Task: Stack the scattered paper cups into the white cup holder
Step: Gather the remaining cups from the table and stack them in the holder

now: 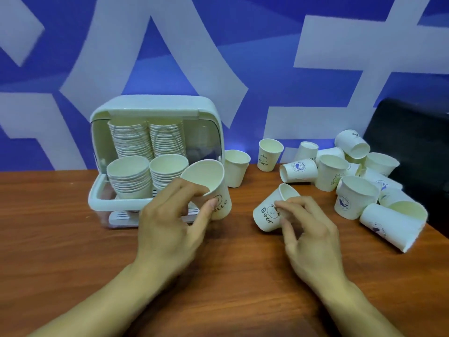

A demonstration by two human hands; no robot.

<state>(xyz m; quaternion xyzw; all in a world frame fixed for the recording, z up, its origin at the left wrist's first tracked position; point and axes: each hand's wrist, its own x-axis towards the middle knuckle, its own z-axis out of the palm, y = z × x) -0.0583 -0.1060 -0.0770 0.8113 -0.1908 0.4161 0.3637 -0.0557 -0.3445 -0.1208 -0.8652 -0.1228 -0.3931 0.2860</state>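
A Hello-printed cream paper cup (218, 207) is pinched in the left hand (170, 222), the thumb pressed on its near wall and the curled fingers laid along the rim. It is held over the rear left part of the brown wooden table (73, 239), directly before the rounded white plastic cup holder (155, 105). The coming move is judged to turn on one relation. The cup's long axis is tilted, with the mouth up and to the left and the base down and to the right. The front right stack of nested cups (167, 169) lies just to the left of the grip with its mouth upward, so the base would have to be swung over that mouth before being lowered in. Contact between cup and stack cannot be made out. A front left stack (128, 176) and two taller rear stacks (148, 137) are also seen in the holder. The left hand is plainly the nearer to it. A Bear-printed cream paper cup (266, 215) is held loosely in the curled fingers of the right hand (308, 237) near the table's middle, its mouth tipped up and away. Whether its base rests on the wood cannot be told. The cups are thin-walled, tapered and rolled at the rim. A heap of scattered paper cups (352, 186), some upright and some on their sides, lies toward the rear right corner.
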